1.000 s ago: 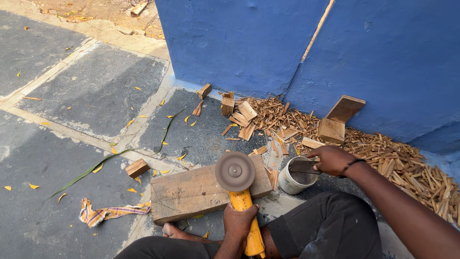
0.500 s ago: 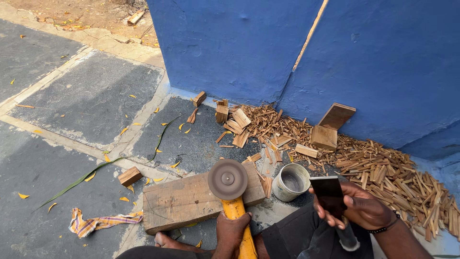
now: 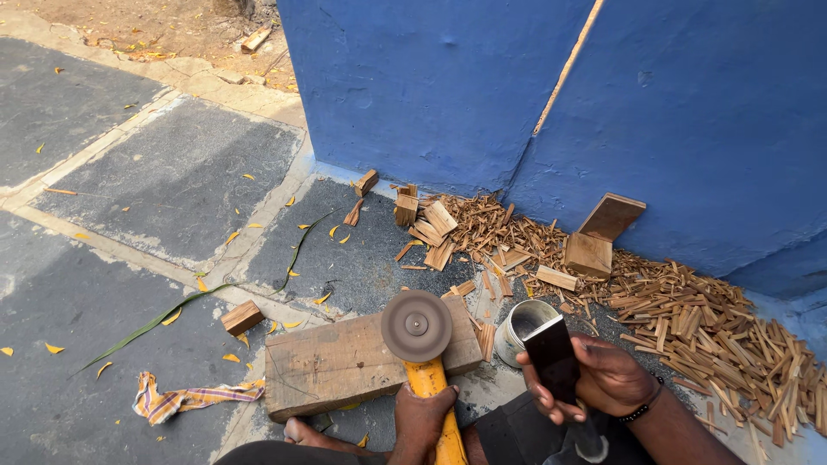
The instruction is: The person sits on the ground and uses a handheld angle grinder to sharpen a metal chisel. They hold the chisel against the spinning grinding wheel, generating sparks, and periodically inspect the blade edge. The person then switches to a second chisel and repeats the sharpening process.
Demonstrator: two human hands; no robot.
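My left hand (image 3: 419,420) grips the yellow handle of a hammer (image 3: 417,326), whose round metal head points up over a thick wooden block (image 3: 336,360) lying on the ground. A broad dark metal blade (image 3: 552,355), like a chisel or cleaver, is held upright in my right hand (image 3: 603,377), just right of the hammer. A small white cup (image 3: 522,325) sits on the ground right behind the blade. My bare foot (image 3: 301,430) rests at the block's near edge.
A blue wall (image 3: 534,95) stands behind. Along its base lie a heap of split wood sticks (image 3: 698,319), several wood offcuts (image 3: 431,220) and two flat boards (image 3: 599,232). A small wood piece (image 3: 241,317) and a striped rag (image 3: 185,399) lie on the paving at left.
My right hand has come back from the white cup with the dark blade and now holds it upright next to the hammer. The hammer has stayed over the block.
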